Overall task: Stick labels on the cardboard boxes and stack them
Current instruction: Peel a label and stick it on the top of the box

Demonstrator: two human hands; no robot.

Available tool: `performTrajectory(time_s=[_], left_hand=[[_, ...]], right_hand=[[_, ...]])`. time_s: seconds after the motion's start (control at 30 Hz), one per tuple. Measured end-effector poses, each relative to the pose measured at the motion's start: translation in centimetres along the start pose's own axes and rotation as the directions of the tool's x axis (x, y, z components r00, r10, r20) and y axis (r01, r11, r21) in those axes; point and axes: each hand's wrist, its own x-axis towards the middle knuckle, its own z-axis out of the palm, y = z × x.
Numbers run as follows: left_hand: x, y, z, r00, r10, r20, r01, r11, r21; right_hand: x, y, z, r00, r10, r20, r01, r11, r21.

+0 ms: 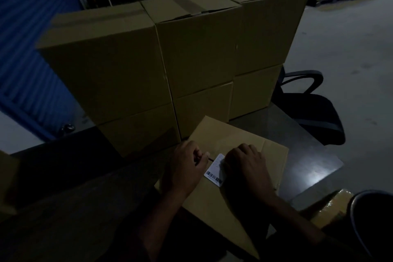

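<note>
Labelling: right hand [246,164] presses curled fingers on barcode label [215,169] atop cardboard box [234,134].
Left hand [187,168]: clenched, pinching thin dark strip [211,159].
Twelve o'clock: stacked boxes [161,53].

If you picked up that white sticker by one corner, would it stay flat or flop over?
The label would probably flop: it looks paper-thin, lying flat on the cardboard box. It is likely very light, being small next to the right hand. If its back is sticky, it may cling to fingers.
</note>
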Motion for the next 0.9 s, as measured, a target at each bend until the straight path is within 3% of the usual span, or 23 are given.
performTrajectory(time_s=[0.3, 0.63, 0.77, 0.9], left_hand=[[0.3, -0.1, 0.5, 1.000, -0.019, 0.002, 0.019, 1.000, -0.004], [0.4, 0.0, 0.6, 0.999, -0.035, -0.011, 0.035, 0.999, -0.004], [0.5, -0.2, 0.7, 0.989, -0.089, -0.120, 0.095, 0.994, 0.048], [0.5, -0.1, 0.8, 0.975, -0.201, -0.095, 0.199, 0.979, -0.037]], right_hand=[[-0.7, -0.5, -0.3, 0.996, 0.059, -0.069, -0.062, 0.997, -0.045], [-1.8, 0.6, -0.9, 0.996, 0.089, -0.028, -0.091, 0.993, -0.073], [-3.7, 1.5, -1.3, 0.990, 0.111, -0.082, -0.114, 0.993, -0.036], [-6.4, 1.6, -1.3, 0.986, 0.125, -0.111, -0.135, 0.986, -0.093]])
